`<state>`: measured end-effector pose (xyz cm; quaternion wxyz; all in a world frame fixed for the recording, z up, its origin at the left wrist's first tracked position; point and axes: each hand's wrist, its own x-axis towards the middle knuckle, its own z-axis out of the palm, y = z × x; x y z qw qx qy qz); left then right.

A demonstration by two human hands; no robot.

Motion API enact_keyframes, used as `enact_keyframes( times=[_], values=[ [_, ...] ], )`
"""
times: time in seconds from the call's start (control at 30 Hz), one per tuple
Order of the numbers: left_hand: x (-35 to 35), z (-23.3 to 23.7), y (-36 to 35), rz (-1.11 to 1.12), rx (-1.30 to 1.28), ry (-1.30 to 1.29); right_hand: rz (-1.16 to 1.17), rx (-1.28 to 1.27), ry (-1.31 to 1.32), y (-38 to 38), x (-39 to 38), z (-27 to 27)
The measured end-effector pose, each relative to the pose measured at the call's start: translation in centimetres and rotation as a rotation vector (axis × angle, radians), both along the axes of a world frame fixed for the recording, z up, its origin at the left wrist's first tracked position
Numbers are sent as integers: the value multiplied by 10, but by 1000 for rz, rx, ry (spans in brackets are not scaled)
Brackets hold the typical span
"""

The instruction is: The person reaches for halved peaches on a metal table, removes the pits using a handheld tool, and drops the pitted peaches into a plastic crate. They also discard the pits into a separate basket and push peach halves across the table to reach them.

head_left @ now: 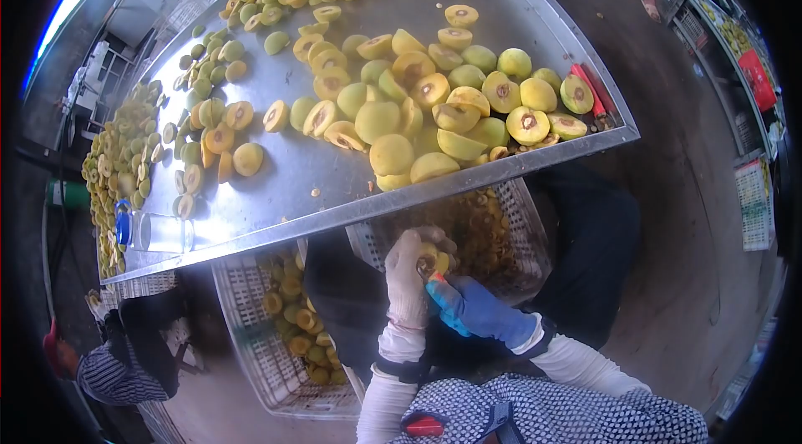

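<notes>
My left hand (pixel 409 277), in a pale glove, is closed around a cut yellow fruit half (pixel 429 263) below the table's front edge. Against that fruit is my right hand (pixel 480 308), in a blue glove, its fingers wrapped round something with a red-orange tip; the rest of it is hidden. Both hands are above a white crate (pixel 532 223) of fruit scraps between my knees. Many green and yellow fruit halves (pixel 378 121), several showing brown pits, lie piled on the metal table (pixel 334 193) just beyond my hands.
A second white crate (pixel 242 331) of fruit halves stands at my left. On the table are a clear bottle (pixel 163 233) with a blue cap and a red-handled tool (pixel 591 91) at the right corner. Another person (pixel 125 369) sits at the lower left; others are at the upper right.
</notes>
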<state>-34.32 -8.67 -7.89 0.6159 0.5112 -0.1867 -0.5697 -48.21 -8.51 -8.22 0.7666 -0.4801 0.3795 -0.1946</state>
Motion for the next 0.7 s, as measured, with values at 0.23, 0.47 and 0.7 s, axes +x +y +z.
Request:
enact_keyframes(
  times=[0.23, 0.47, 0.7],
  values=[
    [-8, 7, -7, 11, -50, -49, -133, 235, -144, 3, -1, 11],
    [-6, -13, -5, 58, -92, -286, -134, 250, -93, -3, -3, 7],
    [8, 8, -8, -232, 19, -269, -28, 414, -64, 7, -7, -19]
  ],
)
